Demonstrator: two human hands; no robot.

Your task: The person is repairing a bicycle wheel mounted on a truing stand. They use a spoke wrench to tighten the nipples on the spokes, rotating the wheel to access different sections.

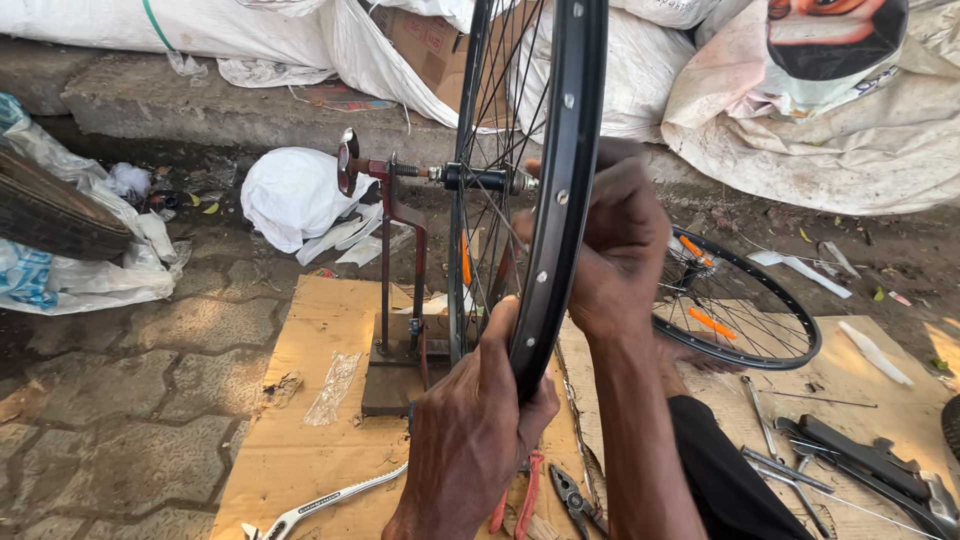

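**A:** What is in the middle?

**B:** A black bicycle rim (560,190), laced with thin spokes (500,120), stands upright, edge-on to the camera. Its hub (480,178) sits on the axle of a rusty metal stand (395,300), which rests on a plywood board (300,420) on the paved ground.

**A:** And the hands?

**B:** The left hand (470,440) comes up from below and grips the rim's lower edge, thumb curled over it. The right hand (620,250) reaches to the rim's right side, fingers bent inward among the spokes. They seem to pinch something there, but I cannot tell what; the rim hides the fingertips.

**A:** What lies around?

**B:** Red-handled pliers (525,495) and dark cutters (575,500) lie on the board just below the left hand, with a silver wrench (320,505) farther left. A second wheel (740,300) with orange reflectors lies flat to the right, near more tools (860,470). White sacks (800,120) are piled behind.

**A:** What could go wrong?

**B:** My judgement: the fingers are among the spokes, so if the wheel turns while the left hand loosens its hold, they could be caught. A hard sideways pull on the rim might also tip the narrow stand.
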